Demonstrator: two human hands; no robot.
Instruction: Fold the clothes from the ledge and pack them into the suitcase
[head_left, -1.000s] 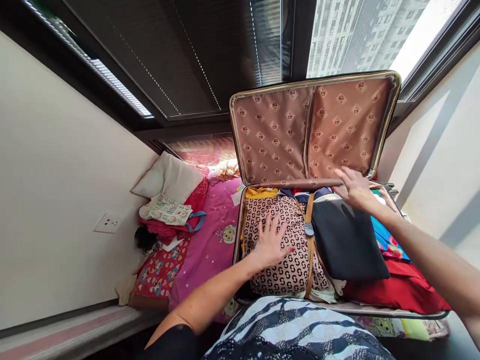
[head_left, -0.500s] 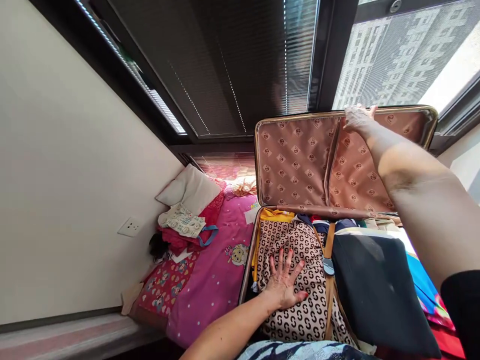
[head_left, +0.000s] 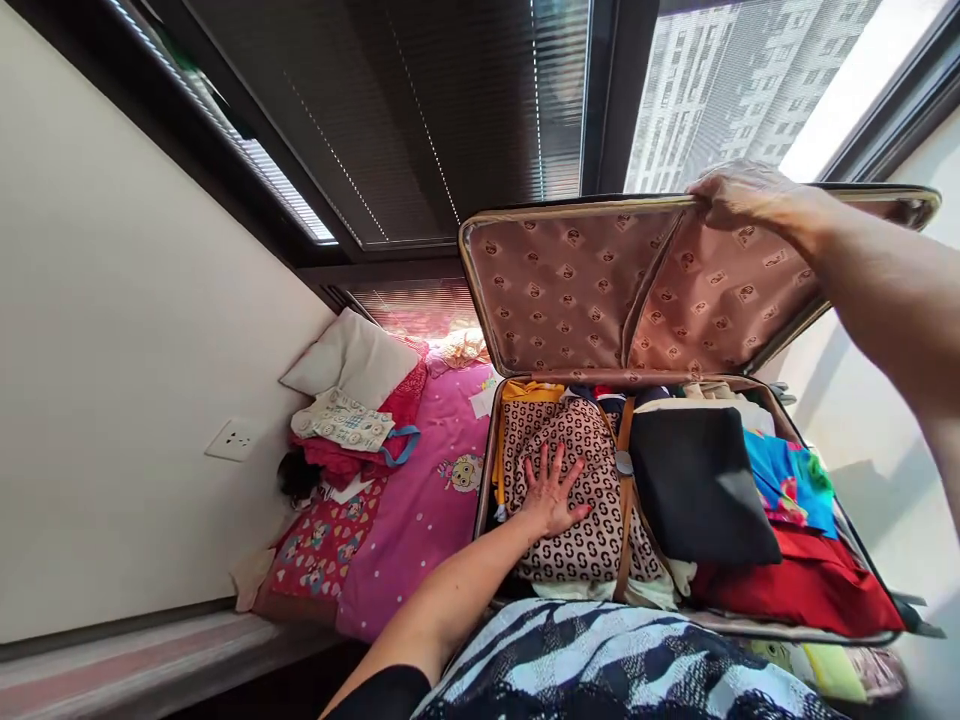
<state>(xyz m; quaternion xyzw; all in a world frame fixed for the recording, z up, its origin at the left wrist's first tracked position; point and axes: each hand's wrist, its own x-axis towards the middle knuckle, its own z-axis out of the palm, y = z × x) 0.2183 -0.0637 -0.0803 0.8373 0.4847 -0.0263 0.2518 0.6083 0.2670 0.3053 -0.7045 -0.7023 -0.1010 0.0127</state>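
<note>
An open suitcase (head_left: 487,500) lies packed with clothes. My left hand (head_left: 553,497) rests flat, fingers spread, on a beige garment with a black pattern (head_left: 592,550). My right hand (head_left: 739,190) grips the top edge of the raised suitcase lid (head_left: 562,290), which has a brown printed lining and tilts toward me. Beside my left hand, a brown strap with a grey buckle (head_left: 624,463) crosses the clothes. Folded black cloth (head_left: 697,485) lies right of the strap, with bright blue floral cloth (head_left: 791,480) and red cloth (head_left: 802,585) further right.
To the left is a pink sheet (head_left: 405,530) with a cartoon sheep, plus a white pillow (head_left: 352,365) and heaped clothes (head_left: 341,420). A white wall with a socket (head_left: 231,440) bounds that side. Windows with dark blinds (head_left: 450,110) stand behind the lid.
My right hand has tipped the lid forward, toward me. The view has shifted, showing more of the suitcase's right side. My left hand stays pressed on the patterned garment.
</note>
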